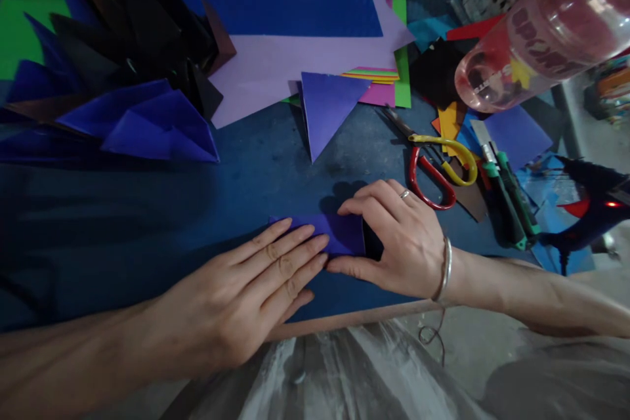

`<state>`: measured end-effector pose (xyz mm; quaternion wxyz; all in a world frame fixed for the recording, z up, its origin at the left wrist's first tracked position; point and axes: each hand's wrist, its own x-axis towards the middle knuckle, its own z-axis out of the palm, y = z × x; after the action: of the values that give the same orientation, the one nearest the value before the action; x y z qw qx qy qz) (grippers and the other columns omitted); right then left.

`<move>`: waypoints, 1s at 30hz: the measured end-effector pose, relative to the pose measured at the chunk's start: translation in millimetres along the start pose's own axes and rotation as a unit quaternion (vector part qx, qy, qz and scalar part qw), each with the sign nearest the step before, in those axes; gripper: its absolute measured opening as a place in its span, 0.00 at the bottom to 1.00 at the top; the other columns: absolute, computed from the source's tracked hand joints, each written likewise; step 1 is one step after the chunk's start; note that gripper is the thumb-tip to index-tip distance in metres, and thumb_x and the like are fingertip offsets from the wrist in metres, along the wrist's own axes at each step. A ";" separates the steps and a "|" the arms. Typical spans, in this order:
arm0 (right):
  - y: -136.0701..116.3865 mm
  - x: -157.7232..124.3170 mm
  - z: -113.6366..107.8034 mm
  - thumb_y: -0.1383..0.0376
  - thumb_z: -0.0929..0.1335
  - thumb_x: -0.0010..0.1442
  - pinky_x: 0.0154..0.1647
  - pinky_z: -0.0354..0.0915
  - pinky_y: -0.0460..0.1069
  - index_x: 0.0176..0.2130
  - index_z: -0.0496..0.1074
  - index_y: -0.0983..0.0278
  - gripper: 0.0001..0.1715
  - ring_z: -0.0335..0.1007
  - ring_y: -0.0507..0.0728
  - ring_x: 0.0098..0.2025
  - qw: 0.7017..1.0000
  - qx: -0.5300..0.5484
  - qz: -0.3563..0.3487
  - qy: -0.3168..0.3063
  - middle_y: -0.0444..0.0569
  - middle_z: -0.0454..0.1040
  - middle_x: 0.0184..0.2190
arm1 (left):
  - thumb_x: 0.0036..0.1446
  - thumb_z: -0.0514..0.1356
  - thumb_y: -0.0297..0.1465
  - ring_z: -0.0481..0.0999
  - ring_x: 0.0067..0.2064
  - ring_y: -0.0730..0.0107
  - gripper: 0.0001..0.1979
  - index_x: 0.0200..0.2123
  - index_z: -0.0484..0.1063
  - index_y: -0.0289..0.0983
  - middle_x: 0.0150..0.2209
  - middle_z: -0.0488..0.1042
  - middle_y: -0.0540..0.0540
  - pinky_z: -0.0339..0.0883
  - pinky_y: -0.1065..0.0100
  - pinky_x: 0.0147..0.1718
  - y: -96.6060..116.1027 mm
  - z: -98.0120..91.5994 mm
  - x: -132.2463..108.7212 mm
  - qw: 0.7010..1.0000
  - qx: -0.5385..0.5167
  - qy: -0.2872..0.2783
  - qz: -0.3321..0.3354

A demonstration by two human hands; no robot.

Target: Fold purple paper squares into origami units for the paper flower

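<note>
A small folded rectangle of smooth purple paper (344, 233) lies flat near the front edge of a dark blue table (246, 190). The left hand (241, 292) is laid flat over its left part, fingers straight and close together. The right hand (406, 246) curves around its right end, thumb and fingers apart. Beyond are a crisp purple paper triangle (329, 108), metal scissors (420, 139) with red and yellow handles, a spiky cluster of pointed folded paper (147, 13), and a see-through pinkish bottle (541, 33).
</note>
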<state>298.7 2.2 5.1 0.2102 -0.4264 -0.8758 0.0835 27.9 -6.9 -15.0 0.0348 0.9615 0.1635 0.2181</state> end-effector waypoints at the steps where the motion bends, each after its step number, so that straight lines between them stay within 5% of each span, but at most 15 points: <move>1: 0.0 -0.2 -0.7 0.44 0.71 0.70 0.40 0.71 0.56 0.49 0.78 0.68 0.29 0.75 0.62 0.41 1.000 -0.002 -0.005 0.006 0.56 0.80 0.42 | 0.75 0.57 0.28 0.78 0.66 0.46 0.20 0.65 0.71 0.22 0.64 0.77 0.31 0.72 0.48 0.68 0.0 0.0 0.3 1.000 0.002 -0.001 0.002; 6: -0.3 -4.2 -6.4 0.64 0.67 0.75 0.44 0.72 0.55 0.52 0.79 0.68 0.14 0.77 0.58 0.43 0.992 0.021 -0.116 0.038 0.53 0.83 0.44 | 0.77 0.53 0.27 0.80 0.64 0.47 0.20 0.63 0.72 0.22 0.62 0.78 0.30 0.73 0.48 0.67 -0.7 -0.8 3.1 1.000 0.017 -0.002 0.010; 10: 0.1 -10.3 -6.0 0.71 0.64 0.76 0.48 0.73 0.53 0.47 0.82 0.70 0.16 0.79 0.57 0.47 0.974 0.011 -0.221 0.046 0.49 0.87 0.43 | 0.76 0.53 0.26 0.79 0.65 0.46 0.20 0.64 0.72 0.22 0.63 0.78 0.30 0.73 0.48 0.68 -0.9 -0.5 3.6 1.000 0.025 -0.004 0.018; 24: -3.9 -16.5 -0.5 0.72 0.70 0.72 0.42 0.74 0.50 0.35 0.81 0.64 0.13 0.77 0.54 0.47 0.968 -0.022 -0.249 0.019 0.45 0.84 0.39 | 0.77 0.50 0.26 0.80 0.64 0.49 0.19 0.60 0.74 0.22 0.61 0.80 0.32 0.75 0.49 0.67 -0.5 -2.3 7.1 0.999 0.043 -0.010 0.027; 30: -0.5 -16.3 -1.9 0.72 0.69 0.73 0.46 0.75 0.51 0.43 0.83 0.69 0.11 0.79 0.55 0.48 0.969 -0.034 -0.243 0.035 0.47 0.86 0.41 | 0.76 0.54 0.28 0.80 0.64 0.48 0.18 0.61 0.73 0.22 0.61 0.80 0.32 0.75 0.49 0.66 2.4 -3.3 7.7 0.999 0.050 -0.005 0.017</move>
<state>308.2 -11.0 2.2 0.2404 -0.2099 -0.9476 -0.0148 33.7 -6.6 -8.5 -0.0162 0.9658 0.1580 0.2049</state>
